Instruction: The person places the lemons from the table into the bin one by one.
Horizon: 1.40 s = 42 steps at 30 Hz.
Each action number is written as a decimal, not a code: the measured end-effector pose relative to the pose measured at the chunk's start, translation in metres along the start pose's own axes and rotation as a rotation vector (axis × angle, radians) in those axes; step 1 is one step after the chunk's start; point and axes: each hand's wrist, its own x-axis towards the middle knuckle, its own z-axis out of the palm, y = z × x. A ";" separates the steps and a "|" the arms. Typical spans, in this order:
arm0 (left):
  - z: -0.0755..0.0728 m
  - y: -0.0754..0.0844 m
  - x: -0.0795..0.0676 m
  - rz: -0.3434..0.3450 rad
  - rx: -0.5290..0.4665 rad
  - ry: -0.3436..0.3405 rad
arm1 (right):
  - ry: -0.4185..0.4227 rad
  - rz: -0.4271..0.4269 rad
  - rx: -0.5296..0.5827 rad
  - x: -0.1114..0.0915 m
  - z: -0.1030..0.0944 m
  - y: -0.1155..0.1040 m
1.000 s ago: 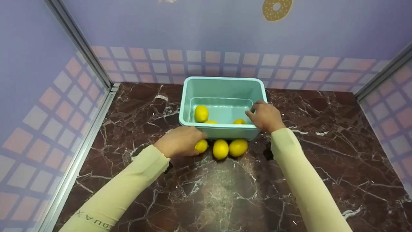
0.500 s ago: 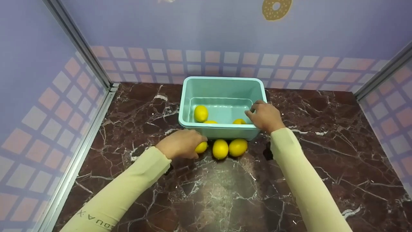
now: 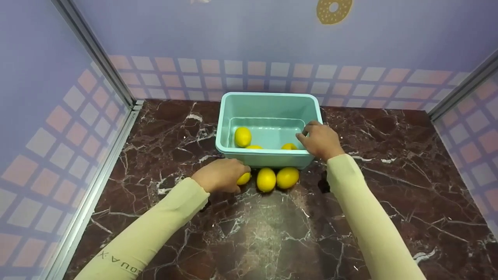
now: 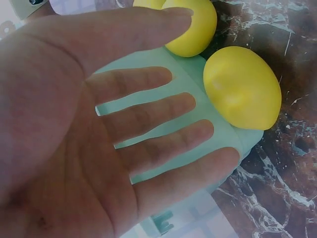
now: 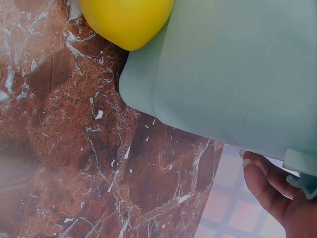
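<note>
A pale green plastic bin stands on the marble-patterned surface with several lemons inside, one whole lemon showing at its left. Three lemons lie outside along its near wall: a partly covered left lemon, a middle lemon and a right lemon. Over the left lemon is my left hand. Its fingers are straight and spread in the left wrist view, with the nearest lemon beyond the fingertips. My right hand grips the bin's right rim; fingers show against the outer wall.
A purple back wall with pink and white squares rises behind the bin. Side panels with metal frame rails bound the surface left and right. Dark marble surface stretches between the person and the lemons.
My left hand has shifted slightly toward me and to the right over the left lemon. The right hand, the bin and the other lemons have hardly moved.
</note>
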 end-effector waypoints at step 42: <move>0.037 -0.008 0.014 0.082 0.196 0.275 | 0.002 -0.001 -0.010 0.000 0.001 -0.001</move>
